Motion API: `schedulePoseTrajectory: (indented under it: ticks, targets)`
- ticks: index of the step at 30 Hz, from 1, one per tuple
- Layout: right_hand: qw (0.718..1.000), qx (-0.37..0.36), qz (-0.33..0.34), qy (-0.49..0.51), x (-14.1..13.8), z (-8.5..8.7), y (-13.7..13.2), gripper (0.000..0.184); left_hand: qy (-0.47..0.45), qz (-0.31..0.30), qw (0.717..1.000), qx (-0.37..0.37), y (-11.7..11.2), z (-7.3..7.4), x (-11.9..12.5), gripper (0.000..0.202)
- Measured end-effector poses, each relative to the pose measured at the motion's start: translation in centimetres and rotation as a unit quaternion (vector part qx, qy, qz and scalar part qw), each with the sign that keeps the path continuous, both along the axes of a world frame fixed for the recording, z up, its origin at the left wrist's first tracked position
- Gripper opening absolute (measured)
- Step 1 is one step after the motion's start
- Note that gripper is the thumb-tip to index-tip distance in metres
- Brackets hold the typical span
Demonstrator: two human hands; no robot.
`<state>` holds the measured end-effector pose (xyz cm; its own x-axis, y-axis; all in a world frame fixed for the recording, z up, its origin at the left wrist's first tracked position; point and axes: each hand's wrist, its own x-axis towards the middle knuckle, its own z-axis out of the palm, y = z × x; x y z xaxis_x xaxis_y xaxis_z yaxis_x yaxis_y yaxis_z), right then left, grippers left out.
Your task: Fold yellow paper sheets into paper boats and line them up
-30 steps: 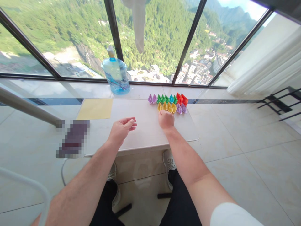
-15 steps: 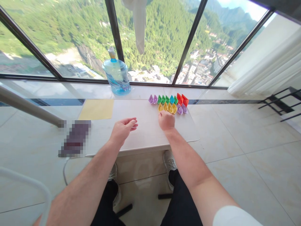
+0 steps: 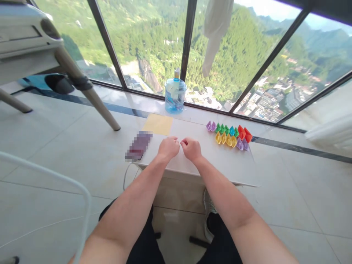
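My left hand (image 3: pixel 169 147) is closed above the white low table (image 3: pixel 192 130), just in front of the yellow paper sheet (image 3: pixel 158 124). Close beside it, with a narrow gap between, my right hand (image 3: pixel 191 148) is closed too, thumb and fingers pinched together. Whatever either hand may hold is hidden by the curled fingers. To the right on the tabletop stand folded paper boats in two rows: purple (image 3: pixel 211 126), green (image 3: pixel 222 128), blue (image 3: pixel 232 130) and red boats (image 3: pixel 244 133) behind, yellow (image 3: pixel 225 139) and purple boats (image 3: pixel 242 144) in front.
A pixelated dark phone-like object (image 3: pixel 139 145) lies at the table's left end, a cable below it. Behind the table a blue water jug (image 3: pixel 175 96) stands by the window. A tan table leg (image 3: pixel 101 106) rises at left, and a white curved tube (image 3: pixel 55 174) crosses the lower left.
My right hand has moved away from the yellow boats to beside my left hand. The left fingers have curled in. The view has turned left, bringing in the furniture there.
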<state>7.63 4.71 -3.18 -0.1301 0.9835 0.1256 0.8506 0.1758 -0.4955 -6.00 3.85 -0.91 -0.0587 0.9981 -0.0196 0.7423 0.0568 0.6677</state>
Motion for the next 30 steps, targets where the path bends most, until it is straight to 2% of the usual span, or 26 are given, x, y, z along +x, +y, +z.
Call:
schedulePoseTrajectory:
  ticks: [6,8,10,14,22,25,28,30]
  targets:
    - [0.992,-0.02,0.108,-0.069,-5.6,1.0,6.5,0.034,-0.006,0.047,0.998,-0.042,-0.2,1.6,-1.7,0.043]
    - [0.983,-0.024,0.151,-0.102,-6.7,0.9,8.1,0.04,-0.014,0.059,0.997,-0.042,-0.4,1.9,-1.9,0.055]
    - [0.979,-0.03,0.171,-0.108,-7.3,0.6,9.2,0.039,-0.028,0.058,0.997,-0.042,-0.4,2.1,-2.1,0.063]
    - [0.977,-0.036,0.178,-0.11,-7.5,0.1,9.8,0.032,-0.044,0.043,0.997,-0.045,-0.2,2.2,-2.1,0.067]
    - [0.987,-0.045,0.133,-0.073,-7.1,-0.1,8.5,0.02,-0.058,0.033,0.997,-0.045,0.0,2.3,-1.5,0.062]
    - [0.996,-0.025,0.064,-0.055,-6.7,0.1,8.3,0.02,-0.066,0.034,0.997,-0.014,0.0,1.9,-1.3,0.062]
    - [0.999,0.002,-0.026,0.031,-5.7,0.8,8.6,0.021,-0.087,0.074,0.993,0.032,0.3,1.5,-1.3,0.062]
    - [0.988,-0.006,-0.051,0.149,-4.6,1.6,8.7,0.021,-0.129,0.124,0.982,0.052,0.7,1.5,-1.5,0.062]
